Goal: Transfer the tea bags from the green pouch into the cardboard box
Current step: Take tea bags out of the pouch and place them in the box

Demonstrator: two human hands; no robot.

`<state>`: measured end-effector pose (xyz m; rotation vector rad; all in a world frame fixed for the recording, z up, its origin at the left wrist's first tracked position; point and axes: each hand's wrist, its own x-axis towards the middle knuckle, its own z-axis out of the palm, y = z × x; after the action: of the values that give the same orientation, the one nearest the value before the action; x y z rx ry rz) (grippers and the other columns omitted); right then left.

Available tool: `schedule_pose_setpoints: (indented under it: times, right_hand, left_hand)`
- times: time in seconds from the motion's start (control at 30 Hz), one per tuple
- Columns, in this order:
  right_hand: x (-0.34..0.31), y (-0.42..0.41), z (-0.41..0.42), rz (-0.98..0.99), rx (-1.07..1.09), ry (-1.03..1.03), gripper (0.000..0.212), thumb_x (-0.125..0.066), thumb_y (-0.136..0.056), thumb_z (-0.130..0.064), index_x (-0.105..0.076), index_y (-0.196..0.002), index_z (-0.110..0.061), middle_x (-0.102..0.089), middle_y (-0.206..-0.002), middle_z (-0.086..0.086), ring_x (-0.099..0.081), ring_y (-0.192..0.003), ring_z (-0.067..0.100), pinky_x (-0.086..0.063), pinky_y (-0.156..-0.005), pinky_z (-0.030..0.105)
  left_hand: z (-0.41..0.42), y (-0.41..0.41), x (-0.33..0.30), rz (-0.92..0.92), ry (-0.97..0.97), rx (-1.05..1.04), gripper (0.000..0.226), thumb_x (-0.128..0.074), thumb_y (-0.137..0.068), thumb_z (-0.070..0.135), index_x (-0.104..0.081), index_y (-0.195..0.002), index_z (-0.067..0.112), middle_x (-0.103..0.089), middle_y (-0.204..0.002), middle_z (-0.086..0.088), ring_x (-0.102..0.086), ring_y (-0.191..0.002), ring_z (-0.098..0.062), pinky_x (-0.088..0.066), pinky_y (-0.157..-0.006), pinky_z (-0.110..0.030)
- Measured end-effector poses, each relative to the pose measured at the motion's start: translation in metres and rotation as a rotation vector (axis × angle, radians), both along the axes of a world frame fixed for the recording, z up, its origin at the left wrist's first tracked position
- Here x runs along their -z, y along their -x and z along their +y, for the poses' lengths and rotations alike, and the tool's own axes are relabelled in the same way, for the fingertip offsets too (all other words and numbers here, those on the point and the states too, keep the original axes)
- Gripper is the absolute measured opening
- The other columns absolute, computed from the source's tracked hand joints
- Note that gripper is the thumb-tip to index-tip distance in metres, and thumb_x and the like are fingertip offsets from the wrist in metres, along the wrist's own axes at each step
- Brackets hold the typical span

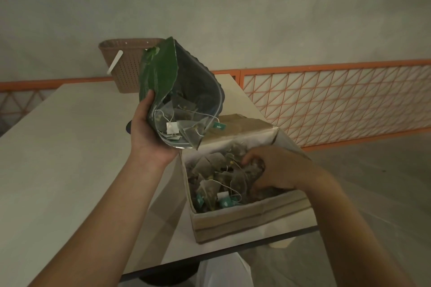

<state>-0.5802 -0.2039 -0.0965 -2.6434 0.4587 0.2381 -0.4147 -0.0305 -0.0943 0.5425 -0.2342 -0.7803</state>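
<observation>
Tea bags (182, 123) are seen in two places: a few remain in the mouth of the green pouch (161, 77), and many already lie in the cardboard box (251, 216). The pouch is held tilted above the left back corner of the box, its opening turned toward the camera, and the grip of the left hand (149, 133) is closed around its lower side. One tea bag hangs partly out of the mouth, with a string and a green tag (219, 126) over the edge. The right hand (272, 168) is placed inside the box with fingers curled among the bags; whether a bag is pinched cannot be told. The box stands at the right front corner of the desk (70, 147), close to the edge. A risk is judged here: the hanging bag may drop beside the box and not into it, because the mouth is only partly over the box. The strings may also tangle, so several bags may be pulled out together. A brown basket (126, 63) stands behind.
</observation>
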Motion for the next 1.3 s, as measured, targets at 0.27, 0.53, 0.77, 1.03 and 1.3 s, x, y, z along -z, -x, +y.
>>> schedule_pose_setpoints:
  times: [0.27,0.53,0.77,1.03,1.3]
  right_hand:
    - [-0.015,0.002,-0.024,-0.495,0.229,0.014,0.022,-0.069,-0.084,-0.016,-0.065,-0.100,-0.031,-0.058,-0.103,-0.009,-0.051,-0.084,0.002,-0.037,-0.055,0.006]
    - [-0.015,0.008,0.000,-0.430,0.045,0.110,0.020,-0.075,-0.078,-0.036,-0.067,-0.094,-0.043,-0.052,-0.098,-0.023,-0.050,-0.096,0.003,-0.045,-0.084,0.028]
    - [-0.004,0.005,0.024,-0.132,-0.123,-0.051,0.024,-0.081,-0.074,-0.035,-0.068,-0.094,-0.038,-0.061,-0.096,-0.023,-0.055,-0.084,-0.010,-0.038,-0.065,0.008]
    - [-0.021,0.001,0.014,-0.430,0.040,-0.148,0.015,-0.077,-0.071,-0.046,-0.071,-0.070,-0.032,-0.066,-0.068,-0.015,-0.056,-0.060,-0.006,-0.038,-0.056,0.015]
    - [-0.011,-0.017,0.018,-0.401,0.065,-0.073,0.048,-0.048,-0.085,-0.065,-0.071,-0.111,-0.032,-0.059,-0.098,-0.021,-0.054,-0.079,-0.006,-0.037,-0.064,0.016]
  left_hand:
    - [0.002,-0.003,0.000,-0.024,-0.002,0.006,0.058,-0.042,-0.102,0.050,-0.045,-0.153,0.023,-0.052,-0.151,-0.009,-0.057,-0.130,-0.036,-0.058,-0.089,-0.049]
    - [0.003,-0.004,0.003,-0.013,-0.014,-0.008,0.056,-0.043,-0.102,0.049,-0.046,-0.152,0.024,-0.054,-0.150,-0.007,-0.058,-0.130,-0.034,-0.059,-0.086,-0.048]
    - [0.005,-0.002,0.003,-0.007,-0.005,-0.009,0.057,-0.044,-0.101,0.048,-0.046,-0.152,0.024,-0.052,-0.152,-0.007,-0.053,-0.136,-0.034,-0.059,-0.089,-0.048]
    - [0.006,-0.005,0.004,-0.013,-0.004,-0.011,0.058,-0.045,-0.100,0.048,-0.045,-0.153,0.023,-0.050,-0.154,-0.007,-0.049,-0.139,-0.034,-0.056,-0.095,-0.051]
    - [0.007,-0.005,0.004,0.015,-0.005,-0.011,0.058,-0.049,-0.099,0.049,-0.049,-0.150,0.023,-0.053,-0.150,-0.008,-0.053,-0.135,-0.035,-0.057,-0.093,-0.051]
